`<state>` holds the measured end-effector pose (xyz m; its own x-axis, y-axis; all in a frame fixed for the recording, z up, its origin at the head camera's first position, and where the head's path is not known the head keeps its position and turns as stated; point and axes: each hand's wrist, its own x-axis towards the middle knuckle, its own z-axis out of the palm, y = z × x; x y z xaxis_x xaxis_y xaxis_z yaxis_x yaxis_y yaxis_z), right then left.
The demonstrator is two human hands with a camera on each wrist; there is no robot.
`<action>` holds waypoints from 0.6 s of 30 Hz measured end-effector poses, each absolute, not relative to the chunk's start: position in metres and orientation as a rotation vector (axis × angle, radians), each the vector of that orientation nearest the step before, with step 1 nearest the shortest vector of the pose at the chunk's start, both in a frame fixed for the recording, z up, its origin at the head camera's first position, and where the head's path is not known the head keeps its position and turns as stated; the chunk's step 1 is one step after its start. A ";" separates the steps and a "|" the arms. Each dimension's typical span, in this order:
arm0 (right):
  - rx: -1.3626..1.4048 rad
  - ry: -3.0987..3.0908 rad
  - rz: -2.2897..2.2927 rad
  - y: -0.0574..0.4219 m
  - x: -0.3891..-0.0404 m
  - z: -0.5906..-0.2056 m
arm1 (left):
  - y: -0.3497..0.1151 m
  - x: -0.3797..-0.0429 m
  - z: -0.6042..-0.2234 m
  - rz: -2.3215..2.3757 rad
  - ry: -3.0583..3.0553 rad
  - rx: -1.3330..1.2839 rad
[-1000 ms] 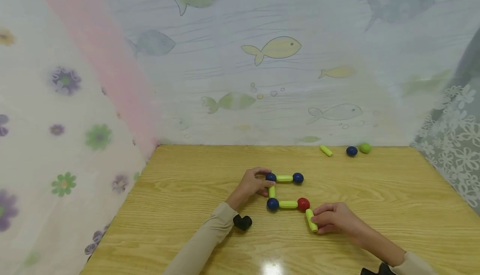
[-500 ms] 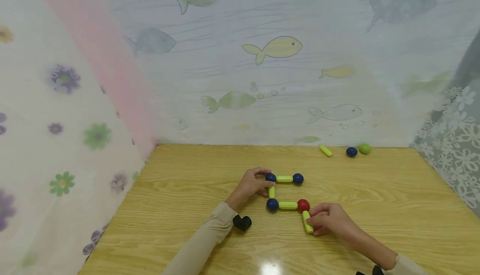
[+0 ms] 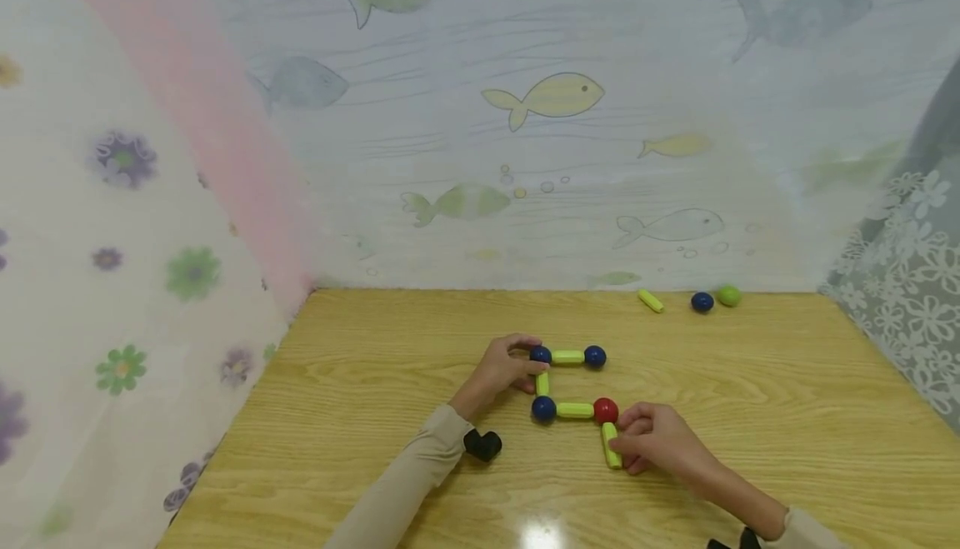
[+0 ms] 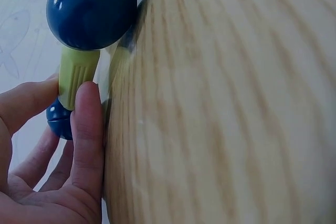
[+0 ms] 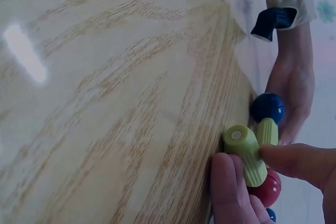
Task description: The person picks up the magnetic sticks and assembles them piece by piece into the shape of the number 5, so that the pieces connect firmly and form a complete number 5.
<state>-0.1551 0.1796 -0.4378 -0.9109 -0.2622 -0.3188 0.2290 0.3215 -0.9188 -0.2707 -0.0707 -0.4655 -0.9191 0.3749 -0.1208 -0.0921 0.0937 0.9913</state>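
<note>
On the wooden table lies a chain of balls joined by yellow-green rods. It has a blue ball (image 3: pixel 595 356) at its far right end, two more blue balls along the left side and a red ball (image 3: pixel 606 410) at the near right. My left hand (image 3: pixel 504 370) pinches the left-side rod (image 4: pixel 79 74) just below the far left blue ball. Between thumb and fingers, my right hand (image 3: pixel 660 441) pinches another rod (image 3: pixel 611 446), whose far end meets the red ball. A round metal-coloured spot shows on that rod's near end in the right wrist view.
Toward the back right of the table (image 3: pixel 375 482) lie a loose yellow-green rod (image 3: pixel 651 301), a blue ball (image 3: pixel 702 302) and a green ball (image 3: pixel 729 296). Behind the table hangs a fish-patterned cloth (image 3: pixel 450 116). Black wrist mounts sit at both sleeves.
My right hand has moved slightly left with its rod, which has swung from slanting to nearly in line toward me below the red ball. My left hand stays in place.
</note>
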 end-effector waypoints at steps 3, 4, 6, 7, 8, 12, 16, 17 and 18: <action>-0.038 2.209 -1.600 0.179 -0.156 -0.438 | -0.071 -0.271 -0.465 1.883 2.036 0.280; -0.032 2.217 -1.592 0.179 -0.156 -0.438 | -0.071 -0.271 -0.465 1.883 2.037 0.277; -0.023 2.233 -1.577 0.179 -0.156 -0.437 | -0.070 -0.271 -0.465 1.883 2.039 0.272; -0.023 2.238 -1.573 0.178 -0.156 -0.437 | -0.070 -0.271 -0.465 1.882 2.041 0.270; -0.025 2.241 -1.570 0.178 -0.156 -0.436 | -0.070 -0.271 -0.465 1.881 2.043 0.267; -0.056 2.233 -1.564 0.180 -0.158 -0.435 | -0.070 -0.270 -0.464 1.889 2.046 0.264; -0.077 2.235 -1.554 0.187 -0.162 -0.434 | -0.069 -0.269 -0.463 1.889 2.052 0.269; -0.086 2.235 -1.557 0.189 -0.164 -0.433 | -0.069 -0.268 -0.463 1.887 2.052 0.269; -0.094 2.242 -1.559 0.192 -0.166 -0.432 | -0.070 -0.268 -0.463 1.885 2.053 0.268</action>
